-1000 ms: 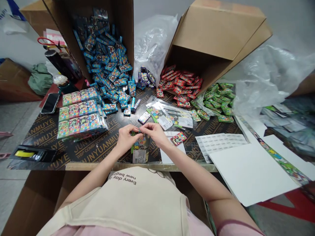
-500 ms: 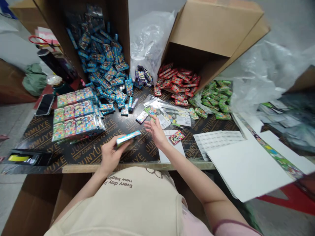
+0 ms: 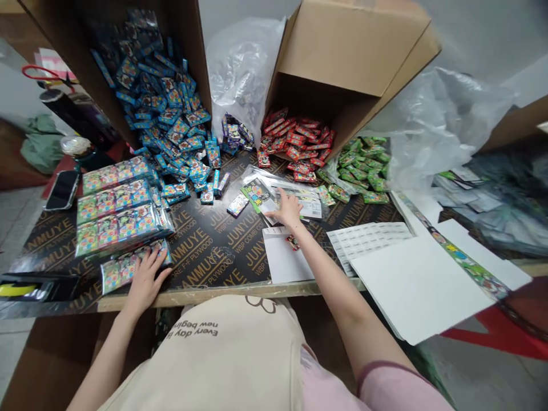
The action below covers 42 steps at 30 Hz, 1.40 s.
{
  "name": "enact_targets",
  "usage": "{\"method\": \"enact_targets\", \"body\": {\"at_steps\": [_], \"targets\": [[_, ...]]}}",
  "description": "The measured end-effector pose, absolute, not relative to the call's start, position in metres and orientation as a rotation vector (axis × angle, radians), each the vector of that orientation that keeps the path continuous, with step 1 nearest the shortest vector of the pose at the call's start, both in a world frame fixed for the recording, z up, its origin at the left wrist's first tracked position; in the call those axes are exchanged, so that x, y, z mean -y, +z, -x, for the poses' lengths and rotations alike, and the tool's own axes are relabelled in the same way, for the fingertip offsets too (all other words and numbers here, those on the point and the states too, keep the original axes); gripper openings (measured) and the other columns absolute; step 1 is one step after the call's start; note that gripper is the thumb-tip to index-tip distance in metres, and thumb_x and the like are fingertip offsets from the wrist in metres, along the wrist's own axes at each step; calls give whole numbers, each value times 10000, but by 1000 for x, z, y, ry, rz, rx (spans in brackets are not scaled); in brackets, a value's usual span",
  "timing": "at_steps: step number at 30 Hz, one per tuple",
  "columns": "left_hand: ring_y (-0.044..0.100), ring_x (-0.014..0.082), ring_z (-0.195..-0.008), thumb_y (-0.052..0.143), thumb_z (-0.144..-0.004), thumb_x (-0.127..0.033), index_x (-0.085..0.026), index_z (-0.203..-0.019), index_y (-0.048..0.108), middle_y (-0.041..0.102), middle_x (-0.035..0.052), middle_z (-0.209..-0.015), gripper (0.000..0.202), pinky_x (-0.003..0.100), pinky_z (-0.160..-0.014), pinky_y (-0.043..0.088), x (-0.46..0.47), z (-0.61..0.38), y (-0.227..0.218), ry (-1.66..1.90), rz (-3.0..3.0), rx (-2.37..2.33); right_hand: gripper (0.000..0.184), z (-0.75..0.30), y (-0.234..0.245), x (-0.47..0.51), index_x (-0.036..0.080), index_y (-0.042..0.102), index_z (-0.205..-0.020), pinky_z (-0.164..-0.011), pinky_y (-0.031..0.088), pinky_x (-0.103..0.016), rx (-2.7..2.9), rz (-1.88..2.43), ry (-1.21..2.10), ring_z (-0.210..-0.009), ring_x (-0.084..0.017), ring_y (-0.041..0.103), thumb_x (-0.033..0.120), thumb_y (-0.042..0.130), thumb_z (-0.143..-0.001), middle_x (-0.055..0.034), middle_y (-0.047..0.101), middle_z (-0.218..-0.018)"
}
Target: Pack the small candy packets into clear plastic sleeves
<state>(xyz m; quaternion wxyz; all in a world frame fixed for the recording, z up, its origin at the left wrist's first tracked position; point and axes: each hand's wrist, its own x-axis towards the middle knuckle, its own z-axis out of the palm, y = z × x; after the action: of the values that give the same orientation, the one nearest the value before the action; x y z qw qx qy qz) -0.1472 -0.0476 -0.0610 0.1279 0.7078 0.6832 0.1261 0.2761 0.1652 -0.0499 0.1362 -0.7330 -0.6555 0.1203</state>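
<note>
My left hand (image 3: 148,279) rests with its fingers apart on a wrapped row of small colourful boxes (image 3: 116,273) near the table's front edge. Behind it, similar wrapped rows (image 3: 124,197) are stacked. My right hand (image 3: 288,211) is open, thumb and fingers spread over clear packaging with printed labels (image 3: 309,201). A green-and-black printed card (image 3: 258,194) lies just left of its fingers. Under my right wrist, a red box (image 3: 293,242) is partly hidden on a white sheet (image 3: 285,264). A white-and-purple box (image 3: 237,204) lies nearby.
Blue boxes (image 3: 171,123) spill from a carton at left; red boxes (image 3: 299,140) lie in an open carton (image 3: 338,45). Purple boxes (image 3: 235,134) and green boxes (image 3: 363,165) sit beside plastic bags. White cards (image 3: 415,279) overhang the front edge at right. A phone (image 3: 62,190) lies left.
My left hand has moved left and down, and the wrapped row it held now lies on the table under its spread fingers. My right hand has moved onto the packaging, off the printed card.
</note>
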Motion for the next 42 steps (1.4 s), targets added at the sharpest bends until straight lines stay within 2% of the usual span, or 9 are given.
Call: {"method": "enact_targets", "body": {"at_steps": [3,6,10,17,20,25,28,35,42], "targets": [[334,343,-1385,491,-899,-398,-268,-1279,572,486,72,-1431,409,624,-1099,246,42,158,-58,562,-1982,-1998,405,-281,-52,-184,155,626,-1021,-819,375,-435,1625,1932,441,-875,-267,519,343,716,-674,-101,596,-908],[485,345,-1275,578,-835,-454,-233,-1121,677,613,93,-1292,374,610,-1096,270,35,146,-42,761,-1848,-2001,154,-283,-39,-197,160,586,-744,-747,411,-369,1427,1736,478,-713,-196,505,314,578,-748,-44,565,-719],[571,284,-1189,601,-807,-514,-158,-1129,662,651,137,-1222,484,499,-1092,345,6,95,0,1086,-1397,-1831,161,-257,2,-179,198,549,-740,-669,431,-308,1231,1356,606,-665,-164,519,358,570,-748,-18,576,-706],[602,280,-1143,382,-760,-784,-143,-1207,596,673,142,-1165,811,420,-971,469,-57,-13,40,1214,-716,-936,365,-159,16,-74,219,514,-708,-508,388,-273,1077,1156,1596,-489,-141,473,506,733,-655,33,543,-537],[618,299,-1102,427,-759,-727,-116,-1140,628,699,146,-1082,747,427,-941,479,-56,-30,39,1109,-634,-813,385,-160,10,-62,213,519,-665,-560,404,-294,1295,1312,1264,-548,-154,482,505,767,-629,21,545,-581],[652,305,-1004,587,-688,-615,-137,-1072,669,725,121,-988,619,411,-885,498,-37,-27,36,997,-625,-835,463,-187,35,-76,244,595,-1005,-839,444,-390,1532,1214,665,-924,-252,549,414,801,-627,-64,608,-987],[649,309,-991,646,-662,-586,-161,-1059,687,727,113,-982,582,394,-846,502,-32,-25,33,934,-682,-887,445,-192,51,-84,256,595,-1034,-865,430,-394,1657,1051,769,-932,-249,557,402,789,-662,-53,612,-980],[632,283,-995,717,-626,-542,-188,-1146,660,696,91,-1084,632,349,-826,476,-36,-15,32,884,-914,-883,304,-200,62,-100,226,593,-655,-872,383,-422,2015,829,1014,-812,-227,555,489,729,-728,-29,635,-767],[647,223,-904,711,-707,-425,-148,-1023,696,722,75,-982,420,315,-861,461,-35,-10,30,871,-1029,-942,496,-206,65,-100,253,661,-1070,-893,412,-401,2109,876,1232,-909,-237,544,426,809,-630,-32,656,-931]]}}
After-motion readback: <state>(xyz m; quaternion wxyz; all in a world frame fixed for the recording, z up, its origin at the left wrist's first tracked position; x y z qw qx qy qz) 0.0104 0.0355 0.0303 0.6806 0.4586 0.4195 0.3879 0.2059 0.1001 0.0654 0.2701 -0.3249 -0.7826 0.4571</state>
